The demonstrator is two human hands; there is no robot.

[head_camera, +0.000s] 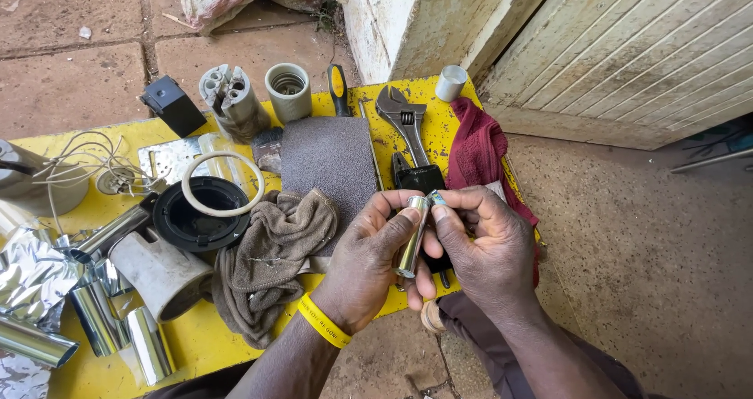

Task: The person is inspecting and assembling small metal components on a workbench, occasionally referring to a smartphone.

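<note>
At the left edge of the yellow table (pixel 196 344) lie several shiny chrome metal tubes (pixel 98 317) beside crumpled silver foil (pixel 27 277). Next to them sit a white plastic cylinder (pixel 161 273) and a round black lamp base with a cream ring (pixel 202 211). Along the back edge stand 2 grey ceramic lamp sockets (pixel 259 97). A crumpled brown cloth (pixel 271 262) lies near the front edge, touching a sheet of grey sandpaper (pixel 329 167).

Over the front edge, the left hand (pixel 369 262), with a yellow wristband (pixel 323 320), grips a short polished chrome tube (pixel 412 242) between thumb and fingers, holding it nearly upright. The right hand (pixel 486 250) pinches a small silver fitting (pixel 436 199) at the tube's top end. Behind the hands lie an adjustable steel wrench (pixel 404 120) and a dark red rag (pixel 478 152) at the right edge.
</note>
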